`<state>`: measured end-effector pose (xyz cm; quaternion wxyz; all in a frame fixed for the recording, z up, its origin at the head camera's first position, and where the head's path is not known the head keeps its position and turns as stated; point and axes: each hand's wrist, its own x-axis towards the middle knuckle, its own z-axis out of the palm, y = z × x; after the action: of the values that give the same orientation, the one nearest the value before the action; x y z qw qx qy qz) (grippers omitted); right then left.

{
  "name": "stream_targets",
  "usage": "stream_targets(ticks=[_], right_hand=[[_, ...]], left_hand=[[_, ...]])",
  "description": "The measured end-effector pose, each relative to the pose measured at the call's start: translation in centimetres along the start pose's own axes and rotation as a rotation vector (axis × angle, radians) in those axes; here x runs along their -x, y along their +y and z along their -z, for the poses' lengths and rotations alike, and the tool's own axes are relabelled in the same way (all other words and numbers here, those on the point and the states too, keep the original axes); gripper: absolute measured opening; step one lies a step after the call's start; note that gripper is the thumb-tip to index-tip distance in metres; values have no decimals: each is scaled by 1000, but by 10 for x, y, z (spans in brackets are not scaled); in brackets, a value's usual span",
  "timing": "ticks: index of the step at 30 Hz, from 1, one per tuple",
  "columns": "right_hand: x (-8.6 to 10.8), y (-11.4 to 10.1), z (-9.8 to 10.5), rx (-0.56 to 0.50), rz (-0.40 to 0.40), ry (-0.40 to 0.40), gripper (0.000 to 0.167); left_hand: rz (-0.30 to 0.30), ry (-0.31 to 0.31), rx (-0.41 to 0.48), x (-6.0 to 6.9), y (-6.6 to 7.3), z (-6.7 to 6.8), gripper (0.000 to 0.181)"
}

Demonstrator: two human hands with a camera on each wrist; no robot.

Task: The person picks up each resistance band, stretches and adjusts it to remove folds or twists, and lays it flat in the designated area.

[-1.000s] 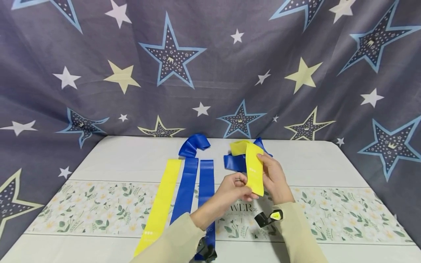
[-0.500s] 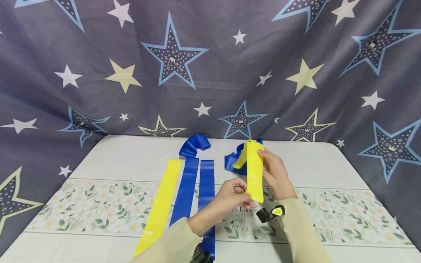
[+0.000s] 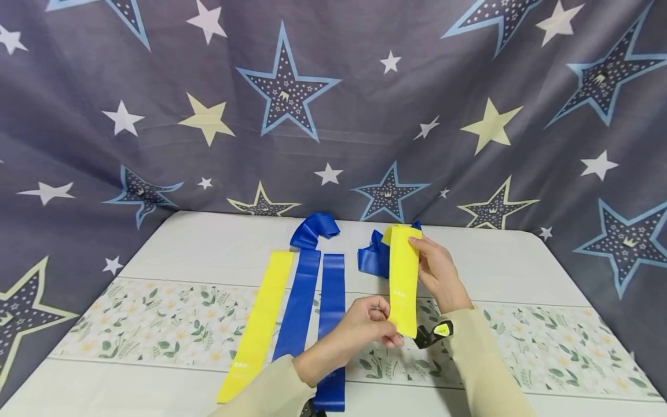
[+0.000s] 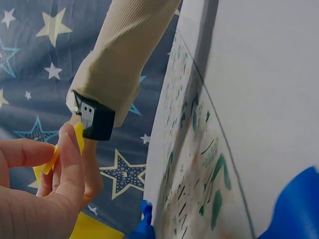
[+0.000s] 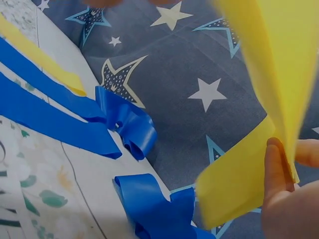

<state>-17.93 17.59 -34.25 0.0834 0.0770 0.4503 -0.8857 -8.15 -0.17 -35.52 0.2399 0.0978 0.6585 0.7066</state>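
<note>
Both hands hold up a yellow resistance band [image 3: 403, 278] that bears small white marks near its lower end. My left hand [image 3: 367, 324] pinches the lower end between thumb and finger. Higher up, my right hand [image 3: 440, 269] pinches the band's right edge, and a folded part droops behind, seen in the right wrist view as a yellow flap [image 5: 234, 179]. Behind the held band lies a crumpled blue band [image 3: 372, 258], partly hidden. To the left a yellow band [image 3: 257, 324] and two blue bands, one slanted [image 3: 298, 301] and one straighter [image 3: 333, 289], lie flat side by side.
A curled blue band [image 3: 314, 230] lies at the far side of the table [image 3: 208, 243], just beyond the flat ones. The table's cover has a floral strip [image 3: 156, 321] across it. A dark star-patterned cloth [image 3: 354, 116] hangs behind the table.
My left hand has drawn the band's lower end downward, so more of its length hangs straight between the hands. The loose fold behind has shifted. The head view has turned slightly left.
</note>
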Motion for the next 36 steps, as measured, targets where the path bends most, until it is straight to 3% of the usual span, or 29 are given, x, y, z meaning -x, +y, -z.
stream_targets(ticks=[8,13,18,36], right_hand=[[-5,1,2,95,-7,46,43],[-8,3,4,152,-4,44,51],[-14,6,3,184,-7,45,52],[-34,12,-4,322,-39,126,55]], left_hand=[[56,-36,7,10,-6,-1,15],[97,-72,7,19,-11,-1,18],[102,-116,23,27,-15,2,19],[128,-97,-15,39,-30,11,25]])
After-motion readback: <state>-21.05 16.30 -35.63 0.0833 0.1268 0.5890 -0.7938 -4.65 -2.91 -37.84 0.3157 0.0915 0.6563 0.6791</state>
